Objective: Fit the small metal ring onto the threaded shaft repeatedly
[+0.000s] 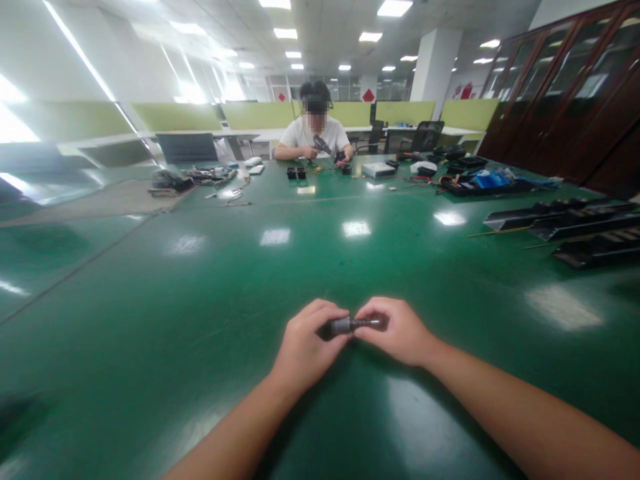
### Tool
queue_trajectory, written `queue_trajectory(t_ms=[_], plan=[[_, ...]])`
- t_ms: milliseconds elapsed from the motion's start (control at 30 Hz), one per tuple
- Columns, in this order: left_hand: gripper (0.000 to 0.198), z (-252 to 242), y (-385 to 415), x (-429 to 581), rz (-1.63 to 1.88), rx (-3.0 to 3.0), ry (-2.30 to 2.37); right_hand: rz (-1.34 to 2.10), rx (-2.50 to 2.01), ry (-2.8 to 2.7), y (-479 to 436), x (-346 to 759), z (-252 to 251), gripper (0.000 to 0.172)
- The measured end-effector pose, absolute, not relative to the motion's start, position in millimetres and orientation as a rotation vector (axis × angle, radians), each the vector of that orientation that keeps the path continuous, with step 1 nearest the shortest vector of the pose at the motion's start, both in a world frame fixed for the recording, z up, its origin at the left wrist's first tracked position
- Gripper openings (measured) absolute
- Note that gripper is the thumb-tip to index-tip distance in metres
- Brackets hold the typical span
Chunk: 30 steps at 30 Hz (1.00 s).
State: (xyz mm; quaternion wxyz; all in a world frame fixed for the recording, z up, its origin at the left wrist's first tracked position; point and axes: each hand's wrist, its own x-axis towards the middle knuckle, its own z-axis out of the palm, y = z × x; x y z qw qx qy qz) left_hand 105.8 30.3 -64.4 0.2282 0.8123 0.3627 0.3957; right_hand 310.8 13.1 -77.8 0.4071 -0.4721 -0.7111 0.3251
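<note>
Between my two hands, just above or on the green table (225,373), is a small grey metal cylinder (342,325) with a thinner dark shaft (363,323) reaching to the right. My left hand (307,343) is closed round the cylinder, thumb below and fingers above. My right hand (400,332) pinches the shaft near where it meets the cylinder. The shaft's shiny rounded tip shows in the hollow of that hand. Part of the cylinder's left end is hidden by my left fingers. What exactly the piece is cannot be made out.
Across the table sits a person (320,130) in a white shirt, holding a dark tool. Small black blocks (296,173) and a grey box (379,170) lie before them. Long black channels (560,223) lie at right, with blue-topped clutter (493,179) behind. Cables and parts (213,175) lie far left.
</note>
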Motion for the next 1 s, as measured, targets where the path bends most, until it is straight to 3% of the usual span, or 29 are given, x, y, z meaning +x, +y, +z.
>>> queue_trajectory(t_ms=[1000], plan=[[0.018,-66.1,35.8,100.6,1.156,2.249,1.055,0.809,-1.272,-1.724,15.6,312.3,-78.3,0.008]])
